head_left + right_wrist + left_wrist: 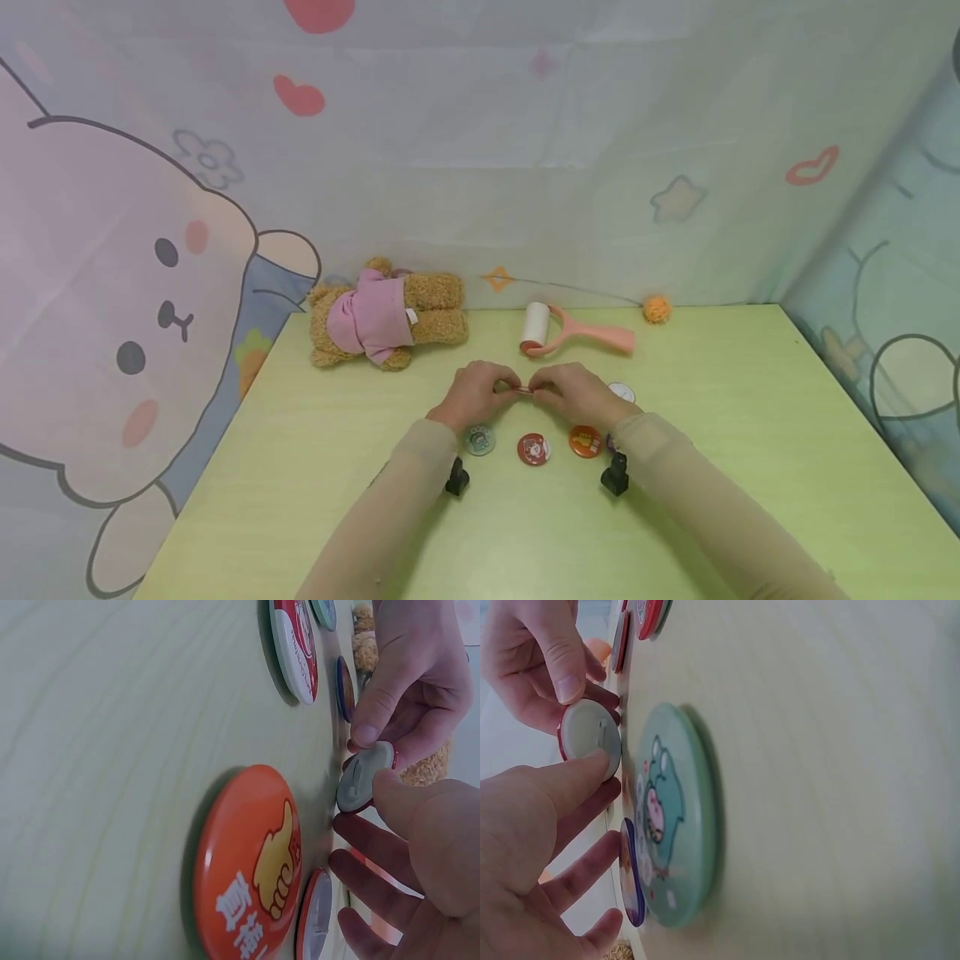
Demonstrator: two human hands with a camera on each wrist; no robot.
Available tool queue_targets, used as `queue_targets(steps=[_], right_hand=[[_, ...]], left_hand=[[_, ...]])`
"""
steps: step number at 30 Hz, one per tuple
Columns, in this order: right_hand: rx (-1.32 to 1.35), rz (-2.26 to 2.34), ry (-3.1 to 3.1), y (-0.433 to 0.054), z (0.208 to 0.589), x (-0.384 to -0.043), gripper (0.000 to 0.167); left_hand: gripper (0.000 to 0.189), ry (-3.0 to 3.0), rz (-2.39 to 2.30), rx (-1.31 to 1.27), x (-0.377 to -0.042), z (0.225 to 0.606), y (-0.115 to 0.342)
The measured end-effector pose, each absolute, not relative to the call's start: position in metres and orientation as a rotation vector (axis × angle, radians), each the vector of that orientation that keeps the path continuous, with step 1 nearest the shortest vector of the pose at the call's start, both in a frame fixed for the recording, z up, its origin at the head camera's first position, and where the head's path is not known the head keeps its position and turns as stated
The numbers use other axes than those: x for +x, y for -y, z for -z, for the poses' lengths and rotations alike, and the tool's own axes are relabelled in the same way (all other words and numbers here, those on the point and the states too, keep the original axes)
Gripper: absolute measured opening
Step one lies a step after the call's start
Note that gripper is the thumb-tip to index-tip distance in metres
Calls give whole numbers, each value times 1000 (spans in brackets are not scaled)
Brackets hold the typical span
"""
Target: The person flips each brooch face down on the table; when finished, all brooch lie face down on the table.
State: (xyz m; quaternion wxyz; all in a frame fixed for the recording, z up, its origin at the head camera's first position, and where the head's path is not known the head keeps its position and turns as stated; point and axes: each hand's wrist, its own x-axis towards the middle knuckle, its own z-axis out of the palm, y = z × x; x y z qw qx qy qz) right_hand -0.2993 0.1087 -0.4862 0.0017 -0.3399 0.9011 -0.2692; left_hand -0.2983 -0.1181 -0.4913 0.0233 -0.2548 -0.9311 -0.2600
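Observation:
Between both hands, held on edge close over the table, is a round button badge (525, 390) with a red rim. Its pale back, with the pin across it, shows in the left wrist view (592, 735) and the right wrist view (364, 778). My left hand (480, 396) pinches one side of the badge between thumb and fingers. The opposite side is pinched by my right hand (573, 393). Nearer my body lie a green badge (480, 439), a red-and-white badge (534, 449) and an orange badge (586, 442) with a yellow hand drawn on it.
A white badge (621, 392) lies beyond the right wrist, and a purple badge (611, 444) is partly hidden by the sleeve. Farther back are a teddy bear (382, 317) in pink, a pink-handled lint roller (577, 332) and an orange ball (656, 309) by the backdrop.

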Motion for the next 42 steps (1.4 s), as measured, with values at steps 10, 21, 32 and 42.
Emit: queue_targets(steps=[10, 21, 32, 42], right_hand=[[-1087, 875, -2843, -109, 485, -300, 12], [-996, 900, -2865, -108, 487, -299, 17], [-924, 942, -2850, -108, 491, -300, 49], [-921, 964, -2850, -107, 489, -300, 33]], left_hand=[[11, 2857, 849, -774, -299, 490, 117], [14, 2838, 924, -775, -300, 493, 118], [23, 2849, 986, -764, -300, 498, 119], [30, 2813, 1085, -783, -300, 498, 122]])
